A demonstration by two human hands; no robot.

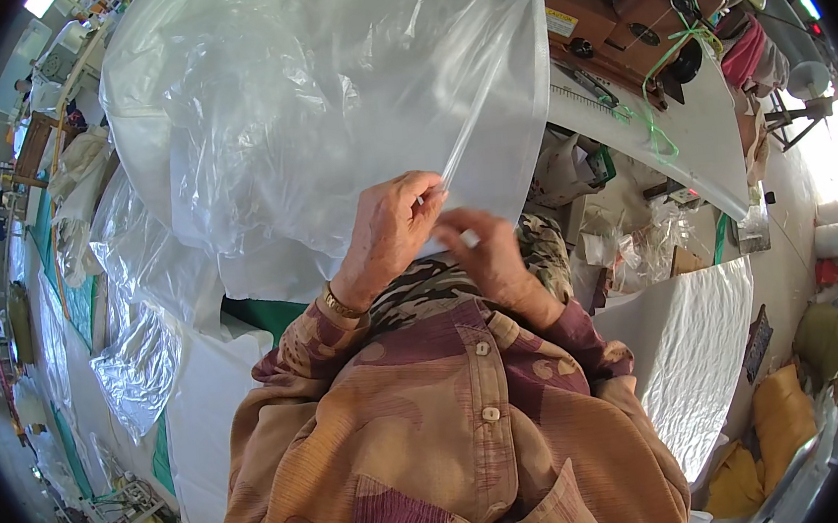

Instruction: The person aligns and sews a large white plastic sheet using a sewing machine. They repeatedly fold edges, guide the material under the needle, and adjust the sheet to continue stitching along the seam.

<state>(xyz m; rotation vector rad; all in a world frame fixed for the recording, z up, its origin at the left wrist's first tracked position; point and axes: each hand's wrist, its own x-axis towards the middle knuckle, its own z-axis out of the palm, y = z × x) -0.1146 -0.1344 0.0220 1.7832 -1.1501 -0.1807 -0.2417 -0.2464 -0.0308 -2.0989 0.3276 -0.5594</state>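
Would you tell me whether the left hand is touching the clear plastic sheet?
Touching: the head view shows the left hand pinching the clear plastic sheet's lower edge.

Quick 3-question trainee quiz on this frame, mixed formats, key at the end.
1. True or false: both hands pinch the lower edge of the clear plastic sheet.
2. What does the left hand wear at the wrist? A) glove B) bracelet C) watch with screen
3. Fill in: the brown sewing machine stands at the upper ____ of the view.

Key: 1 true, the right hand pinches it too. 2 B. 3 right.
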